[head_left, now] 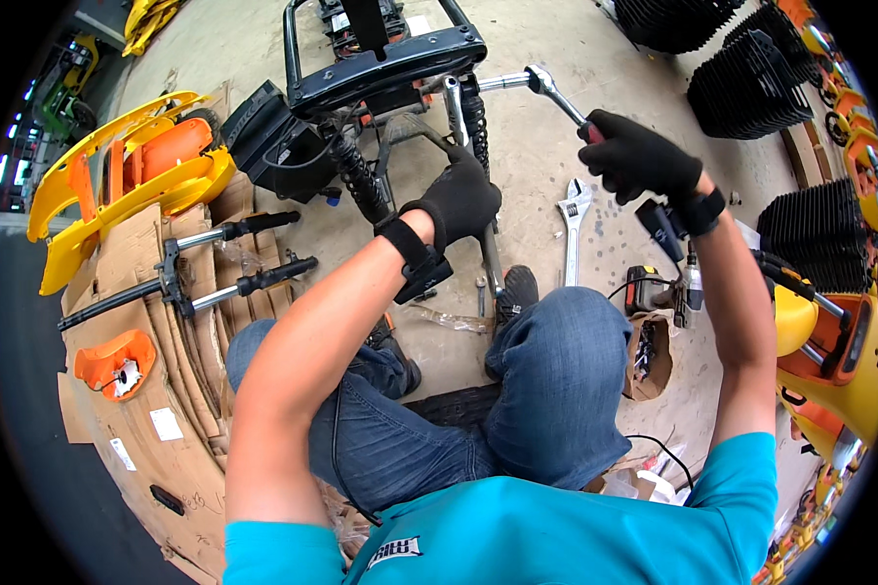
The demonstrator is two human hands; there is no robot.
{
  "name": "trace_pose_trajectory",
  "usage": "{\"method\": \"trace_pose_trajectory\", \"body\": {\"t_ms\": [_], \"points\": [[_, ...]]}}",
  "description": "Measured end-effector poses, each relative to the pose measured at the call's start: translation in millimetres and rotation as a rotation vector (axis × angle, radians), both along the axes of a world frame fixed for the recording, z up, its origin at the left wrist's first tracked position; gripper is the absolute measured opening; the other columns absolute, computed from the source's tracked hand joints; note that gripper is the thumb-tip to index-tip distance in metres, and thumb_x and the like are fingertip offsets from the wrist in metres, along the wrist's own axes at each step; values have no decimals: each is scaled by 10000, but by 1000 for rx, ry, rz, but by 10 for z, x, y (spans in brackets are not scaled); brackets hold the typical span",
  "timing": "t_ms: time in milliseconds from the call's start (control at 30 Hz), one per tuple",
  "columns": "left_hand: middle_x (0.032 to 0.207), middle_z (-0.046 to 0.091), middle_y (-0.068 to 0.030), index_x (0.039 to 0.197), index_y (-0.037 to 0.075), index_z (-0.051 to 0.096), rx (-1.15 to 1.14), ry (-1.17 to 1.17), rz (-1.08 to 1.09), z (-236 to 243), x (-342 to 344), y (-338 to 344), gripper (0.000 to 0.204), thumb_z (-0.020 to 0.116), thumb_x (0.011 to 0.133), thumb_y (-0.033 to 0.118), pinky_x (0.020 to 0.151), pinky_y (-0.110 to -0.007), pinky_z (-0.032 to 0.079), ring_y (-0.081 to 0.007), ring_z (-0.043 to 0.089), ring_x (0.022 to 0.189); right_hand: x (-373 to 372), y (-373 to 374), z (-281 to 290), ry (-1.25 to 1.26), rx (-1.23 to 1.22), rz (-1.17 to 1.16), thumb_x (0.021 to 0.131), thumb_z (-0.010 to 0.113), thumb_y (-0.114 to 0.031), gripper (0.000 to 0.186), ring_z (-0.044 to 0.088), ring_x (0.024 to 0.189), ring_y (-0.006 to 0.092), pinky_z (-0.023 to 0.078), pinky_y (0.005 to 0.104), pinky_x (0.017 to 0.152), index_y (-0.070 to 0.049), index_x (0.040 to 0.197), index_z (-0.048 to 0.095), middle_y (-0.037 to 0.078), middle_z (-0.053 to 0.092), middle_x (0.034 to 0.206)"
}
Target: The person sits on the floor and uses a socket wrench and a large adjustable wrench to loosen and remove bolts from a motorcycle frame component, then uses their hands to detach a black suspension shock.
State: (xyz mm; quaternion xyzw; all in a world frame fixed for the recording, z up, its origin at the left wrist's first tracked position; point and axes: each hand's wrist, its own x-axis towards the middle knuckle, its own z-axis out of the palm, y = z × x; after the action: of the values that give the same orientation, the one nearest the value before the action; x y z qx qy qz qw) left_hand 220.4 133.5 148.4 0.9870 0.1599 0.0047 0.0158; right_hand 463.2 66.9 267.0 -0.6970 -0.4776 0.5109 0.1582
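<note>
My right hand (644, 156), in a black glove, is closed round the red-and-black grip of a ratchet wrench (562, 100). From the ratchet's head a silver extension bar (504, 82) reaches left to the side of a black vehicle frame (390, 70), by the top of the right shock absorber (477, 122). Also gloved, my left hand (463, 200) is closed round the lower end of a chrome wrench (456, 112) standing nearly upright beside that shock absorber. Its upper end meets the same area as the bar; the exact fastener is hidden. A second shock absorber (356, 175) hangs to the left.
An adjustable wrench (574, 229) lies on the floor, near a cordless power tool (690, 288) and an open cardboard box (648, 359). Flattened cardboard (156, 429) at left bears a front fork (174, 275) and yellow-orange body panels (141, 180). Black baskets (751, 93) stand at right.
</note>
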Motion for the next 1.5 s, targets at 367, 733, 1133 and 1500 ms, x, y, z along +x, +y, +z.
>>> {"method": "trace_pose_trajectory", "body": {"t_ms": [367,733,1133,1500], "points": [[673,596,-202,740,-73,589,-798,-168,473,489,-3,-43,180,548,799,92,557,-355,490,-265,640,601,-67,-243,-881,-91,270,-16,877,566,-148,240,586,486,215,455,360,417,-61,1030,404,98,524,653],[736,605,-305,1066,-186,423,-560,-155,525,35,136,-180,461,585,762,121,721,-473,501,-401,642,717,7,-63,-241,118,9,-85,850,625,-195,251,565,498,145,484,296,395,-51,972,459,69,552,710],[616,615,-169,702,34,627,-444,-243,49,416,150,41,133,629,734,163,611,-416,506,-333,662,635,-199,-321,-1482,-164,448,-84,877,568,-138,331,574,588,283,455,403,519,-43,1131,378,160,527,749],[849,629,-295,1138,-259,332,-622,-159,632,45,264,-294,549,513,828,157,695,-453,507,-394,642,749,3,-66,-244,123,-12,-111,870,605,-228,239,581,520,140,500,297,429,-72,1000,478,54,563,712]]}}
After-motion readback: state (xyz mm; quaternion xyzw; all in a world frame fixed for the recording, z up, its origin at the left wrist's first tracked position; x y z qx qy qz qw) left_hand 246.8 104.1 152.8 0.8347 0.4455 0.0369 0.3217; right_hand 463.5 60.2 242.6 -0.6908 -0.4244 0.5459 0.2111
